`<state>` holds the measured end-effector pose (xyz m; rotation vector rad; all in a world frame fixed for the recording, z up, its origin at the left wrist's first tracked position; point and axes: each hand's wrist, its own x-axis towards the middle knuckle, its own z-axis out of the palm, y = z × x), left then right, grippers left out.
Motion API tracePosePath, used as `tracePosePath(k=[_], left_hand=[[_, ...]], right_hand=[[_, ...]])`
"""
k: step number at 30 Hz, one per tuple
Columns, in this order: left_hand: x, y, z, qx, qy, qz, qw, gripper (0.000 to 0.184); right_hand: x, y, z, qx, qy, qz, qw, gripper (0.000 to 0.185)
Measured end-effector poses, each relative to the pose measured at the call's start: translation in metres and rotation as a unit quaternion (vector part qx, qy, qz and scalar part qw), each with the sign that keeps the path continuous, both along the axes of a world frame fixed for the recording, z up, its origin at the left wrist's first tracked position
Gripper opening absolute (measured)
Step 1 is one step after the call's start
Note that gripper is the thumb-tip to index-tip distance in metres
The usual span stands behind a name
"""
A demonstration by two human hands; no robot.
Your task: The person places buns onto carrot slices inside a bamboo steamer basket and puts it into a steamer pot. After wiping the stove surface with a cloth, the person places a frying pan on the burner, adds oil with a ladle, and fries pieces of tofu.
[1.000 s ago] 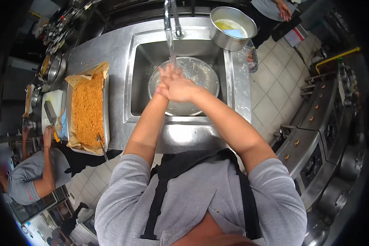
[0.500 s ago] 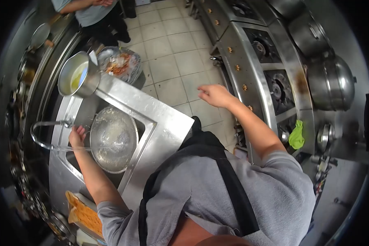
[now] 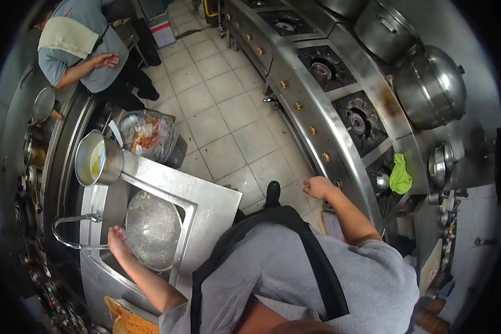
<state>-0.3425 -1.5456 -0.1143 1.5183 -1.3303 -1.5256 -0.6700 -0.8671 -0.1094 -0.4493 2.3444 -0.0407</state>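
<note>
We're holding our left hand (image 3: 117, 240), grip unclear, by the tap (image 3: 82, 245) at the sink's (image 3: 187, 227) edge, right hand (image 3: 318, 188) loose.

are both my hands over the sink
No, your left hand is by the tap, but your right hand is out near the stove.

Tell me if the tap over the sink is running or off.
It looks off: no stream shows from the tap across the round pan, with the left hand near it.
</note>
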Motion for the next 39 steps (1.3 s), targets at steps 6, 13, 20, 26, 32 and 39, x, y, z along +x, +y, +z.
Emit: tracePosePath(k=[6,13,20,26,32,39], left_hand=[[0.032,-0.129,-0.063,-0.1,-0.151,-0.057,0.982,0.026],[-0.016,-0.102,-0.019,-0.016,-0.198,-0.058,0.978,0.028],[-0.011,-0.116,-0.037,-0.014,-0.173,-0.089,0.981,0.015],[0.039,-0.153,-0.04,-0.104,-0.204,-0.158,0.961,0.021],[0.038,-0.142,0.007,-0.084,-0.301,-0.161,0.936,0.019],[0.037,-0.026,-0.039,0.056,-0.329,-0.125,0.934,0.029]], right_hand=[[-0.007,0.02,0.0,-0.011,-0.015,-0.062,0.998,0.045],[0.007,0.069,-0.024,0.026,-0.031,-0.105,0.994,0.04],[0.034,0.113,-0.048,0.05,-0.047,-0.082,0.994,0.037],[0.04,0.1,-0.034,-0.004,0.009,-0.131,0.991,0.03],[0.032,0.089,-0.037,0.003,-0.044,-0.088,0.995,0.032],[0.011,0.116,-0.058,-0.046,-0.028,-0.171,0.984,0.033]])
